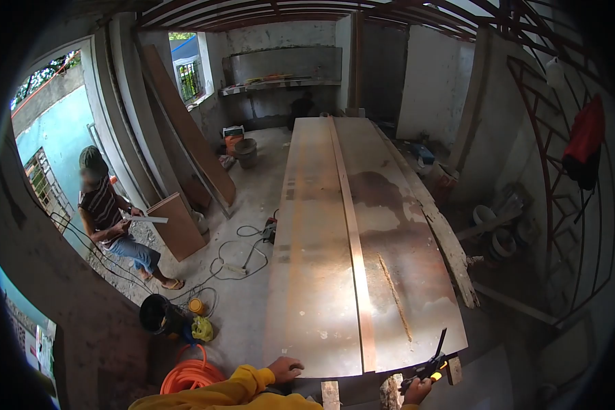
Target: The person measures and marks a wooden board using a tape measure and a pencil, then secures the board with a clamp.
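Observation:
A large plywood sheet (pixel 314 287) stretches away from me on wooden supports. Along its length lies a long straight wooden strip (pixel 354 266). My left hand (pixel 287 370) rests at the sheet's near edge, left of the strip, fingers laid on the surface and holding nothing. At the near right corner my right hand (pixel 417 391) is closed around the lower part of a black and yellow bar clamp (pixel 433 370), whose bar points up over the sheet. A narrow line of sawdust (pixel 394 298) lies on the board between the strip and its right edge.
To the left, a person (pixel 109 219) holds a pale strip beside a leaning board (pixel 176 226). A corded power tool (pixel 269 228), a black bucket (pixel 158 314) and an orange hose coil (pixel 190 374) sit on the floor. A rough plank (pixel 451 256) runs along the sheet's right side.

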`<action>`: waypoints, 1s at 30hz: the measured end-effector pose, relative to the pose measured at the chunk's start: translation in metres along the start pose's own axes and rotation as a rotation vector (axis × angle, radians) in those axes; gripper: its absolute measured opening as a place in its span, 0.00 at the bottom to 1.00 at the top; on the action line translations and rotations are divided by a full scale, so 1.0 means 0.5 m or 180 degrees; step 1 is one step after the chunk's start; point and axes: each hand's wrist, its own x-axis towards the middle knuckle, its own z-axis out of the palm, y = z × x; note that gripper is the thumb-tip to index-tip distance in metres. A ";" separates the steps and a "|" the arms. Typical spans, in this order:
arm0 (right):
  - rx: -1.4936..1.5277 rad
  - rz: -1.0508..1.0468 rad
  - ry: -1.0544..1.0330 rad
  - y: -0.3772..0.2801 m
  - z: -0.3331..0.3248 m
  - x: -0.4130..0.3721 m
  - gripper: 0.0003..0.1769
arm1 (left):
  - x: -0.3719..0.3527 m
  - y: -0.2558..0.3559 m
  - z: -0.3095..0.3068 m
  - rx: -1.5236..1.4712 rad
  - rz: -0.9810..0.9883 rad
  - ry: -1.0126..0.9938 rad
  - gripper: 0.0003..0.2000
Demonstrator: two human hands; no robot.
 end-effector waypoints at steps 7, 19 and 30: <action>0.2410 0.1611 -0.2442 -0.175 -0.039 -0.253 0.09 | 0.212 0.076 0.106 -0.1524 -0.0813 -0.1106 0.33; 0.0257 -0.0174 -0.2516 -0.362 0.131 -0.394 0.11 | 0.195 0.040 0.048 -0.3192 -0.1162 -0.1210 0.43; -0.0157 0.0081 -0.2774 -0.472 0.190 -0.455 0.13 | 0.170 0.012 0.040 -0.3415 -0.1120 -0.0434 0.33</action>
